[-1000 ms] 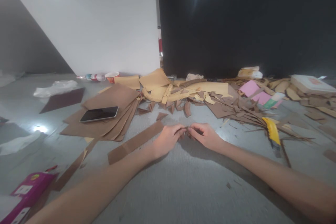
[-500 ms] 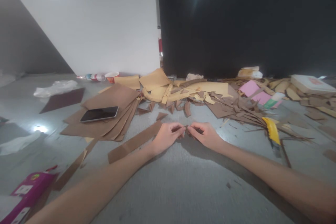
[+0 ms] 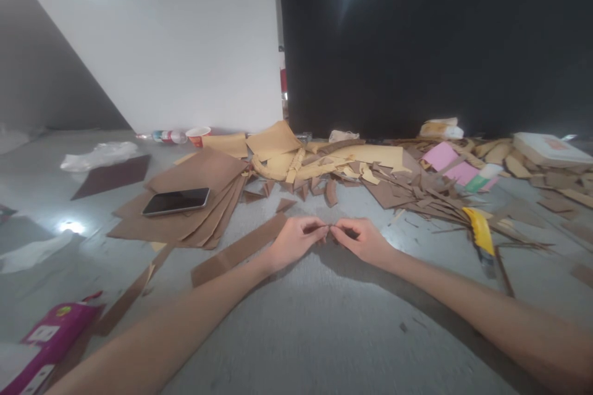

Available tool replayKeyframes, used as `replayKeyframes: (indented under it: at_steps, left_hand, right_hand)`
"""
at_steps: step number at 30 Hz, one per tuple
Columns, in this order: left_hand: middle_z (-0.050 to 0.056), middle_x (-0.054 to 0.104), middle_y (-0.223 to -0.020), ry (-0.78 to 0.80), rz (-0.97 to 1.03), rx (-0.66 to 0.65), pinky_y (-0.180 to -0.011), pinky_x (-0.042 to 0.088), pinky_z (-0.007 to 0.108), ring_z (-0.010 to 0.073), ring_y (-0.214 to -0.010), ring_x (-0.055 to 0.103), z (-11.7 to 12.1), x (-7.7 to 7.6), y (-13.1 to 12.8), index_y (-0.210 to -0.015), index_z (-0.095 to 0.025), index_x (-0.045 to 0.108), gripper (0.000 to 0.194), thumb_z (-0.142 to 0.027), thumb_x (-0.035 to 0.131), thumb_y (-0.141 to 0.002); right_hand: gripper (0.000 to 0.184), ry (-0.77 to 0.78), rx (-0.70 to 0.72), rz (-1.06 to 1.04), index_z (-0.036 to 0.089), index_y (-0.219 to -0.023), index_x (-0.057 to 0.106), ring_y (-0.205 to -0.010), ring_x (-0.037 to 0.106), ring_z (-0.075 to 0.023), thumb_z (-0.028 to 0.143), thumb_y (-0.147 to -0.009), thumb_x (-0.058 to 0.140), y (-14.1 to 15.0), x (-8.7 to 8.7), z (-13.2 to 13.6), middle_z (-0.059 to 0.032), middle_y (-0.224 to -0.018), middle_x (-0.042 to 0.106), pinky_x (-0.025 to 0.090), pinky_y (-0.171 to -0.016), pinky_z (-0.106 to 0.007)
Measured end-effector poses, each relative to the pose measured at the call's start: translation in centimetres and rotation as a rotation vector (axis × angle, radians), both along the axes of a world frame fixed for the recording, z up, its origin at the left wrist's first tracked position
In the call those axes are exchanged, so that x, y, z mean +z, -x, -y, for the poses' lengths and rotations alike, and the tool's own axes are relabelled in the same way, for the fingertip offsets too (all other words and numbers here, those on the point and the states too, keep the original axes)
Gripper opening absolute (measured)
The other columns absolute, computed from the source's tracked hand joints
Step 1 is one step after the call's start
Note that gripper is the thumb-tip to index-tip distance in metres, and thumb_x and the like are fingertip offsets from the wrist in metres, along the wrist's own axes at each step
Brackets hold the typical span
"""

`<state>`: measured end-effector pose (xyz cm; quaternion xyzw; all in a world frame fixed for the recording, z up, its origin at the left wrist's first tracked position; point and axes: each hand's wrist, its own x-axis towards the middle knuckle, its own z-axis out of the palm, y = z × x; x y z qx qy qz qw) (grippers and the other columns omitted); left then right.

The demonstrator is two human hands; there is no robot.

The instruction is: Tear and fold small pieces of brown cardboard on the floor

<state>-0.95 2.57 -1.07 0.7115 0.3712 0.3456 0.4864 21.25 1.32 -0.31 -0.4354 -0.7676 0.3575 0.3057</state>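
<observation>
My left hand (image 3: 299,241) and my right hand (image 3: 364,239) meet fingertip to fingertip above the grey table. Both are closed in a pinch on one small brown piece (image 3: 330,226), mostly hidden by the fingers; it looks like paper or card. Beside my left wrist a long brown cardboard strip (image 3: 236,253) lies at a slant. Just beyond the hands are small cut brown pieces (image 3: 285,204), several of them triangular. To the right of my right hand, a yellow utility knife (image 3: 480,231) rests near thin brown strips.
A phone (image 3: 176,200) lies on stacked brown sheets (image 3: 143,225) at the left. Tan and brown scraps (image 3: 389,157) pile along the back by a dark panel. A magenta packet (image 3: 60,333) is at the near left; a white box (image 3: 551,148) stands far right.
The fingertips have shifted slightly around the small brown piece, and less of it shows now. Both hands stay in nearly the same place.
</observation>
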Motion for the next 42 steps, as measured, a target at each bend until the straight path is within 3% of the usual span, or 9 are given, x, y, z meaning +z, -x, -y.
replayKeyframes:
  at_steps: [9,19,23,26,29,32,35,38,42]
  left_hand:
    - [0.000,0.070,-0.074,-0.049,-0.113,0.023,-0.069,0.045,0.025,0.0142,-0.069,0.061,0.5,0.5,-0.1,-0.087,-0.018,0.072,0.034,-0.044,0.056,-0.102]
    - [-0.001,0.068,-0.067,-0.159,-0.172,0.046,-0.062,0.038,0.025,0.0127,-0.062,0.056,1.0,0.9,0.1,-0.073,-0.018,0.071,0.039,-0.038,0.054,-0.102]
    - [0.001,0.071,-0.071,-0.096,-0.054,0.080,-0.064,0.045,0.025,0.0145,-0.064,0.061,0.5,0.6,-0.3,-0.087,-0.018,0.075,0.032,-0.040,0.055,-0.100]
    - [0.002,0.072,-0.076,0.006,0.062,0.175,-0.060,0.048,0.025,0.0147,-0.061,0.063,0.0,0.2,-0.5,-0.112,-0.017,0.073,0.032,-0.035,0.050,-0.097]
    - [0.002,0.072,-0.074,0.036,0.090,0.232,-0.060,0.049,0.024,0.0138,-0.059,0.062,-0.3,-0.2,-0.5,-0.110,-0.016,0.072,0.032,-0.023,0.048,-0.090]
    - [0.002,0.072,-0.073,0.014,0.082,0.286,-0.058,0.048,0.024,0.0140,-0.060,0.062,-0.3,-0.3,-0.2,-0.105,-0.017,0.071,0.029,-0.021,0.048,-0.088]
    - [0.003,0.073,-0.076,-0.002,0.056,0.318,-0.059,0.049,0.025,0.0154,-0.063,0.064,-0.3,-0.2,0.0,-0.103,-0.018,0.070,0.026,-0.021,0.047,-0.091]
    - [0.005,0.075,-0.088,-0.111,-0.035,0.344,-0.071,0.053,0.030,0.0187,-0.076,0.068,-0.3,-0.4,0.0,-0.105,-0.018,0.068,0.026,-0.015,0.045,-0.093]
    - [0.012,0.069,-0.115,-0.461,-0.309,0.322,-0.101,0.050,0.045,0.0274,-0.114,0.061,0.1,-0.6,-0.4,-0.117,-0.018,0.064,0.035,-0.004,0.049,-0.090]
  right_hand:
    - [0.040,-0.023,-0.002,0.014,0.021,-0.072,0.056,-0.059,0.049,-0.0137,0.045,-0.104,0.050,0.0,-0.4,-0.2,0.0015,-0.064,0.057,0.033,-0.054,-0.026]
    - [0.031,-0.118,0.041,0.028,0.022,-0.089,0.063,-0.067,0.054,-0.0153,0.044,-0.106,0.049,0.0,-0.5,-0.1,0.0000,-0.077,0.063,0.037,-0.058,-0.026]
    - [0.031,-0.185,0.001,0.042,0.023,-0.090,0.062,-0.071,0.059,-0.0164,0.044,-0.107,0.047,0.4,-0.6,-0.6,-0.0004,-0.079,0.065,0.043,-0.061,-0.026]
    - [0.026,-0.317,-0.080,0.060,0.023,-0.094,0.061,-0.080,0.063,-0.0192,0.041,-0.107,0.046,0.6,-0.7,-2.0,-0.0025,-0.085,0.068,0.050,-0.072,-0.030]
    - [0.021,-0.491,-0.164,0.128,0.023,-0.094,0.060,-0.103,0.065,-0.0246,0.031,-0.105,0.045,0.5,-0.9,-4.1,-0.0092,-0.105,0.072,0.051,-0.093,-0.040]
    - [0.018,-0.573,-0.154,0.221,0.022,-0.090,0.060,-0.129,0.058,-0.0293,0.024,-0.102,0.047,0.2,-1.3,-5.8,-0.0161,-0.133,0.066,0.046,-0.108,-0.048]
    - [0.015,-0.505,-0.107,0.289,0.021,-0.096,0.063,-0.115,0.066,-0.0263,0.017,-0.098,0.049,0.6,-1.3,-5.7,-0.0141,-0.122,0.072,0.052,-0.099,-0.043]
    - [0.017,-0.472,-0.097,0.296,0.021,-0.105,0.065,-0.096,0.070,-0.0240,0.015,-0.097,0.051,1.6,-0.5,-3.6,-0.0114,-0.109,0.074,0.055,-0.089,-0.039]
    - [0.012,-0.516,-0.021,0.130,0.024,-0.092,0.059,-0.120,0.064,-0.0256,0.020,-0.100,0.052,2.3,1.0,-0.8,-0.0109,-0.124,0.070,0.052,-0.100,-0.040]
